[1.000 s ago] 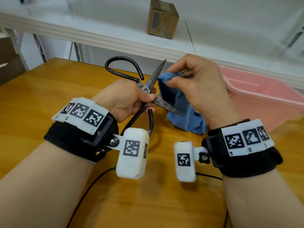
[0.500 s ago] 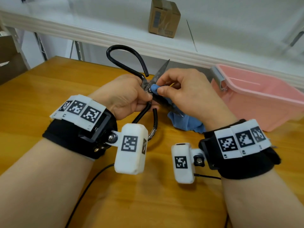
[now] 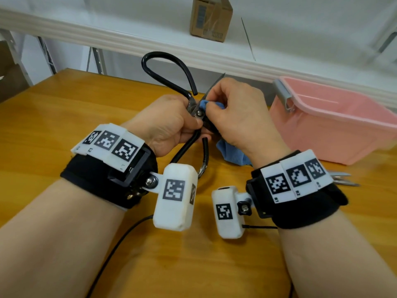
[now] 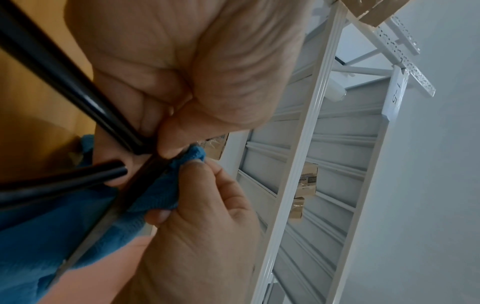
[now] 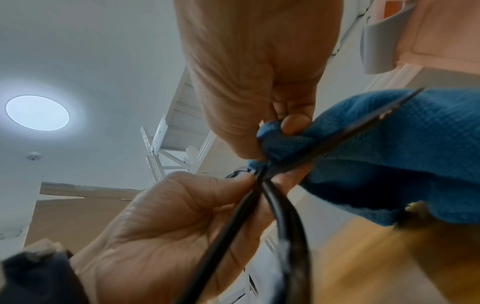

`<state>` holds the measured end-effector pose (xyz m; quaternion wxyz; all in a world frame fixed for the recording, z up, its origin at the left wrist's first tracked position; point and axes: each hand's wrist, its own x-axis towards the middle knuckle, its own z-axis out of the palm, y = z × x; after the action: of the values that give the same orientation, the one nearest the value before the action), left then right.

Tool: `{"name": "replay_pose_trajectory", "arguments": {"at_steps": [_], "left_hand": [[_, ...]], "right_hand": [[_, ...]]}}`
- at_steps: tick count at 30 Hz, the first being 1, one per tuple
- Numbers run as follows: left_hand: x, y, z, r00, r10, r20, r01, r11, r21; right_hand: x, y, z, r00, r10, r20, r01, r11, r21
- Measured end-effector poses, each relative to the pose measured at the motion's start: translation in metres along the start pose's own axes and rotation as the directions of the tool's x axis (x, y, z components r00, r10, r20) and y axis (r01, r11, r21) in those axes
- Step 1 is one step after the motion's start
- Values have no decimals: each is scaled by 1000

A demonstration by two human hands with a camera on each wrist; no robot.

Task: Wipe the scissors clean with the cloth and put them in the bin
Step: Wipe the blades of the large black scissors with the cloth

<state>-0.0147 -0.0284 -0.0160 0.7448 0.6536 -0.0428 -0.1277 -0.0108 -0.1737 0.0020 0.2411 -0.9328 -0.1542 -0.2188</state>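
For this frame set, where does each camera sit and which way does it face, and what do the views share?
Head: on the person's head, looking forward and down at the table; shows both forearms, the left hand and right hand, and the pink bin.
Left wrist: under the left wrist, looking along the palm and upward toward white shelving; shows both hands.
Right wrist: under the right wrist, looking up at a ceiling light; shows both hands.
Shared: all three show the scissors and blue cloth.

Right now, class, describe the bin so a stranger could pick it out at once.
Start at the wooden table; follow it right, past the right hand pinching the blue cloth. There stands the bin. It is the only pink tub, with a grey clip handle.
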Motion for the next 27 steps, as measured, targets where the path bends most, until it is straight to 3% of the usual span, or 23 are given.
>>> {"name": "replay_pose_trajectory", "arguments": {"at_steps": [5, 10, 15, 23, 27], "left_hand": [[0, 0, -2, 1000, 2, 21, -1, 999, -41], [-2, -1, -1, 999, -35, 8, 34, 999, 14], [-2, 0, -2, 1000, -1, 13, 1, 1000, 23], [-2, 2, -4, 999, 2, 54, -1, 1000, -23], [-2, 2, -6, 999, -13, 43, 15, 1000, -25]], "right_hand": [[2, 2, -2, 1000, -13, -8, 13, 1000, -5], [1, 4, -1, 995, -7, 104, 3, 999, 32], [2, 2, 5, 998, 65, -14, -64, 994, 88], [3, 2, 2, 993, 71, -93, -65, 996, 62], [2, -1, -2, 999, -13, 53, 10, 997, 72]]}}
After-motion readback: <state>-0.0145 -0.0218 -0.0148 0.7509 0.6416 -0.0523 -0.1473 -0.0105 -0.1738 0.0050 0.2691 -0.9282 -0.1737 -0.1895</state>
